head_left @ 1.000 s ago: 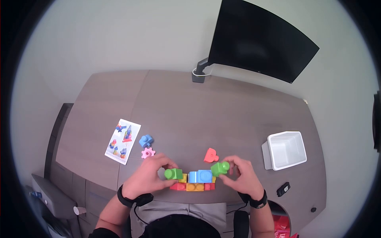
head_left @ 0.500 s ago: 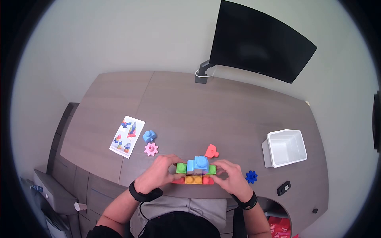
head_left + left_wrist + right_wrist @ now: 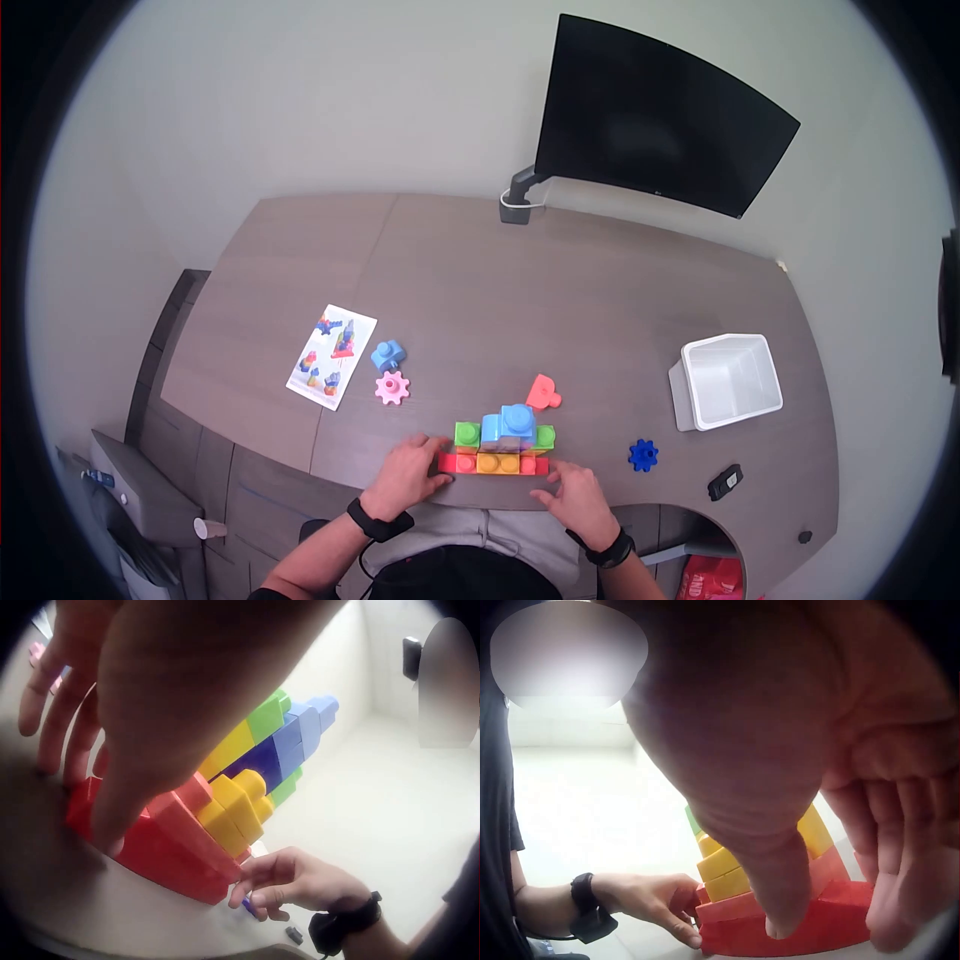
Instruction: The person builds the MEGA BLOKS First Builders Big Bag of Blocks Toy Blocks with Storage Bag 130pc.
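Note:
In the head view, a long red base carries red and orange-yellow bricks, green bricks at both sides and a light blue brick on top. My left hand holds the base's left end between thumb and fingers. At the right end, my right hand touches the base with its fingers, the thumb apart and nearer the table edge. The left wrist view shows the curved red base beside my left thumb; yellow, dark blue and green bricks rise behind. In the right wrist view my right thumb crosses in front of the red base.
Left of the stack lie a picture sheet, a blue piece and a pink gear. A coral piece lies behind it. Rightward are a blue gear, a white bin and a black device. A monitor stands behind.
The green and light blue bricks, held up a second ago, sit on the stack. Both hands have moved down from them to the ends of the red base, and the right thumb has drawn away.

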